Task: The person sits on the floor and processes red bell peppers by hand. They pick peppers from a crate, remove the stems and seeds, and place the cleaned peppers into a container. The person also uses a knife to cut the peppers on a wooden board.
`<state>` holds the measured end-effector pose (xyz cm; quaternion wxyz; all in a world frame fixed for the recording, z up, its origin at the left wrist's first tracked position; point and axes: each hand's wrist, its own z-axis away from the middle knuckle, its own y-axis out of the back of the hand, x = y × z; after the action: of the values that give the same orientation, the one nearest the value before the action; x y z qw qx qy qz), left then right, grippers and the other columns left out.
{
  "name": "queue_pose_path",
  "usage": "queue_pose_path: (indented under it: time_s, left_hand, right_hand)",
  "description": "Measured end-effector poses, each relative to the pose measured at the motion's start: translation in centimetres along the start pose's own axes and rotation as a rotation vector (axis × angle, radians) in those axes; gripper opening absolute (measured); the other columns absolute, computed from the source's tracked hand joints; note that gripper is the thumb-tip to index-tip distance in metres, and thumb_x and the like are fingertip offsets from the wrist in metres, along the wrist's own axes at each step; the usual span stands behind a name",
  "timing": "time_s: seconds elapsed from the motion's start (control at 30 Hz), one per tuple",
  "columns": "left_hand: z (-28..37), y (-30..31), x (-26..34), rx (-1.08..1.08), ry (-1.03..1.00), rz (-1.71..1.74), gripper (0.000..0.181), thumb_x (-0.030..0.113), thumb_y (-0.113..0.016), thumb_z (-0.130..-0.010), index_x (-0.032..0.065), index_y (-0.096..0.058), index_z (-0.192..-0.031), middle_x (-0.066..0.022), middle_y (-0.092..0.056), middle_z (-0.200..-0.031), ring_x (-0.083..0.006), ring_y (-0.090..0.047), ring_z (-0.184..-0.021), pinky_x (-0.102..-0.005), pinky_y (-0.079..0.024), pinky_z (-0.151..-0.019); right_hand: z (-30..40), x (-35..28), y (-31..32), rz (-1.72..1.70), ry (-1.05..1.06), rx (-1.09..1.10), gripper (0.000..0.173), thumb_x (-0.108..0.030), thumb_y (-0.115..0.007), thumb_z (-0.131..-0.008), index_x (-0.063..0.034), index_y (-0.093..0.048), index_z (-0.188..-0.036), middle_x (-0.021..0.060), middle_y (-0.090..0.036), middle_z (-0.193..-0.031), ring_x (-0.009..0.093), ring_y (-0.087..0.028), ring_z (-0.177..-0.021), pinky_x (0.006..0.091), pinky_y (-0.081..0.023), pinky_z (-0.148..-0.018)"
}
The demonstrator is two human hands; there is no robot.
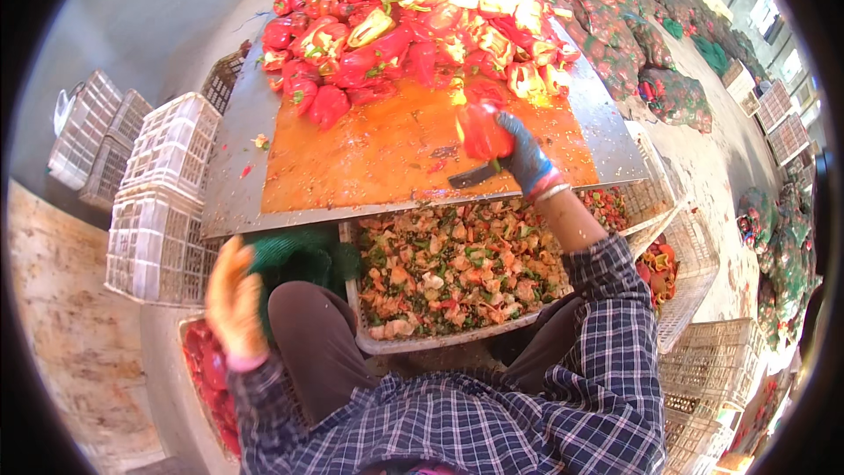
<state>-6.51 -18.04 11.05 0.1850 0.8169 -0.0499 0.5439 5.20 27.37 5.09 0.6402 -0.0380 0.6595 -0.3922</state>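
Observation:
My right hand (526,152), in a blue glove, grips a red bell pepper (484,132) above the front of the work table. A dark, flat piece like a short knife blade (473,175) juts out below that hand; whether the fingers hold it is hidden. My left hand (234,297), in an orange-tan glove, is blurred, fingers apart and holding nothing. It hovers by my left knee, beside a crate of red peppers (212,363). A large heap of red bell peppers (395,39), some cut open, covers the table's far part.
Below the table edge, a white crate (455,345) holds pepper cores and seeds. Green netting (293,251) lies beside it. Stacked white crates (161,198) stand left, more crates (709,356) right. Filled mesh sacks (606,39) line the right back. An orange board (369,171) covers the metal tabletop (231,191).

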Motion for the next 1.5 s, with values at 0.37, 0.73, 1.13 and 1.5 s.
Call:
queue_pose_path:
  time_s: [0.37, 0.73, 1.13, 1.5]
  left_hand:
    - [3.5, -21.1, -5.0, -0.528, 0.263, 0.831, 0.077, 0.001, -0.075, -0.081, 0.0106, -0.034, -0.146, -0.0074, -0.05, -0.137, -0.0235, -0.055, -0.123, -0.0396, -0.051, -0.101]
    - [2.7, -20.4, -5.6, -0.422, 0.554, 1.306, 0.034, 0.0, -0.06, -0.087, 0.0044, -0.058, -0.121, -0.0156, -0.067, -0.109, -0.0295, -0.067, -0.093, -0.0387, -0.056, -0.081]
    - [2.0, -18.6, -6.7, -0.525, 0.754, 1.415, 0.06, 0.048, -0.051, -0.099, 0.0075, -0.047, -0.143, -0.0158, -0.068, -0.108, -0.0279, -0.065, -0.081, -0.0385, -0.049, -0.06]
    - [2.8, -20.2, -5.4, -0.293, 0.876, 1.12, 0.042, 0.036, -0.051, -0.102, 0.0024, -0.058, -0.127, -0.0123, -0.067, -0.11, -0.0229, -0.066, -0.096, -0.0354, -0.055, -0.081]
  right_hand:
    - [11.7, 6.9, -8.8, 0.402, 0.018, -0.103, 0.061, -0.018, -0.082, -0.079, -0.0026, -0.054, -0.131, 0.0064, -0.062, -0.12, 0.016, -0.059, -0.109, 0.031, -0.048, -0.097]
    - [9.6, 8.8, -5.8, -0.395, -0.05, 0.245, 0.027, -0.026, -0.064, -0.09, -0.01, -0.06, -0.112, 0.005, -0.064, -0.1, 0.021, -0.064, -0.085, 0.0357, -0.056, -0.077]
    - [3.6, 4.4, 3.2, 1.837, 0.697, 0.471, 0.072, -0.042, -0.08, -0.078, -0.0113, -0.054, -0.137, 0.0209, -0.059, -0.126, 0.033, -0.059, -0.116, 0.0464, -0.047, -0.099]
    - [12.2, 7.5, -10.8, 1.654, 0.476, -0.323, 0.064, -0.036, -0.084, -0.069, -0.0179, -0.06, -0.125, 0.0031, -0.062, -0.117, 0.027, -0.067, -0.089, 0.0376, -0.054, -0.07]
